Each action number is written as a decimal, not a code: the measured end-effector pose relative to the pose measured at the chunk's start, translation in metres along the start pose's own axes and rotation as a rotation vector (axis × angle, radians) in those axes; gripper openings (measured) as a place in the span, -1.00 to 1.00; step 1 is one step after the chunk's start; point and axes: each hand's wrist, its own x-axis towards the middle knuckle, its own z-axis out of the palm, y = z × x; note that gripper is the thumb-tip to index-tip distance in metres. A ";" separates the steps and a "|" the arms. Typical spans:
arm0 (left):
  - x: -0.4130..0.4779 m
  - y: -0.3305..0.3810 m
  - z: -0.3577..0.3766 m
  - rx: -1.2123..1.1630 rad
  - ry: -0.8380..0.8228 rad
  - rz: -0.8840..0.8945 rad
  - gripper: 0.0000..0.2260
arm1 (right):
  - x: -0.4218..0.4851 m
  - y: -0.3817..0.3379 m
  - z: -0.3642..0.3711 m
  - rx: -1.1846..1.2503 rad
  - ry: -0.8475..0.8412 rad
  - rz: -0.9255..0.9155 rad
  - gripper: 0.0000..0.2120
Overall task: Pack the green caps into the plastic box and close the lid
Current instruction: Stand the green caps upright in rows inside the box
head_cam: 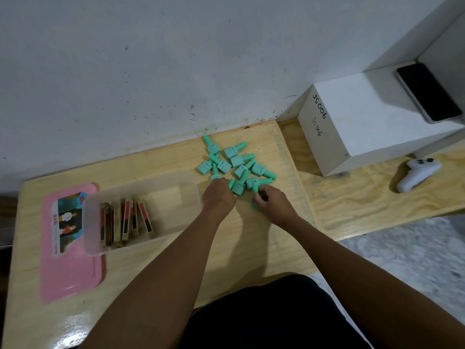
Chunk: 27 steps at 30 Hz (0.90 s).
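Several green caps (236,162), shaped like small bottles, lie in a loose pile on the wooden table near the wall. My left hand (218,197) is curled at the pile's near left edge, its fingers closed around one green cap (217,177). My right hand (270,201) rests at the pile's near right edge and grips another green cap (255,187). The clear plastic box (141,245) stands open just left of my left hand, with several red and gold flat packs standing in its left half. Its pink lid (73,270) lies flat under and beside the box's left end.
A white cardboard box (352,122) marked JS006 stands at the back right, with a black phone (427,93) on a ledge beside it. A white game controller (417,173) lies on the right part of the table. The wall runs close behind the pile.
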 end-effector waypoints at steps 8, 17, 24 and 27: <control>-0.007 -0.002 -0.032 -0.436 -0.075 0.087 -0.84 | -0.009 -0.031 -0.016 0.849 -0.096 0.211 -0.81; -0.034 -0.056 -0.094 -0.814 0.086 0.134 -0.79 | -0.004 -0.085 -0.008 0.319 0.049 -0.116 -0.80; -0.035 -0.129 -0.103 -0.615 0.387 0.035 -0.80 | 0.011 -0.137 0.047 0.065 0.050 -0.310 -0.76; -0.031 -0.144 -0.101 -0.578 0.379 0.047 -0.80 | 0.025 -0.144 0.065 -0.196 0.086 -0.333 -0.77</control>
